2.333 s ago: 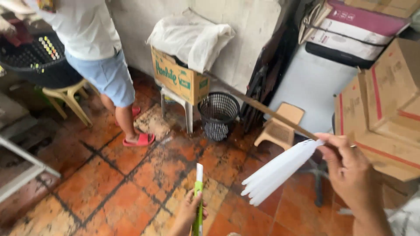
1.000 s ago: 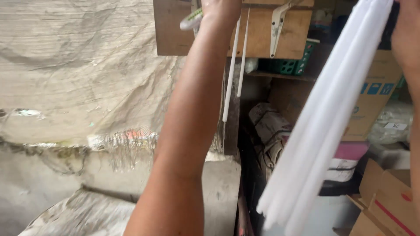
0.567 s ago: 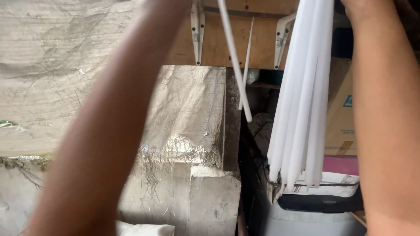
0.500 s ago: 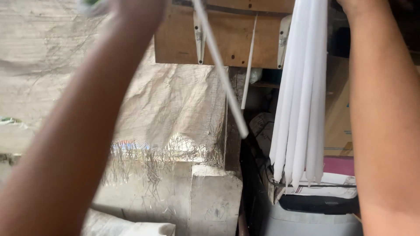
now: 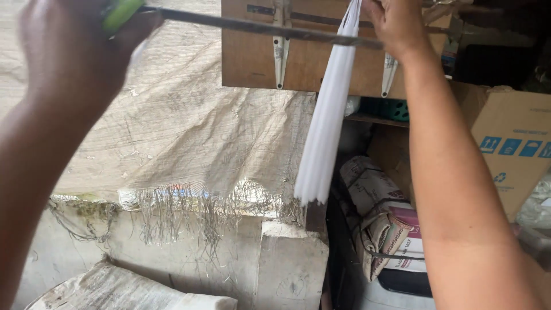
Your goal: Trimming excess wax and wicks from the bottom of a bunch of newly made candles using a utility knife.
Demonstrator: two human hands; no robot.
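While both arms are raised, the left hand [image 5: 69,51] at ten o'clock has its fingers wrapped tight round the green handle [image 5: 119,11] of a long dark rod [image 5: 258,27] that runs toward one o'clock. At one o'clock the right hand [image 5: 396,23] has its fingers closed on the top of a bundle of white strips [image 5: 327,120], which hangs straight down. Beyond, at twelve o'clock, sits a wooden board [image 5: 310,63] with metal brackets [image 5: 280,49]; behind, frayed tarpaulin [image 5: 189,132] and, at three o'clock, a cardboard box [image 5: 511,143].
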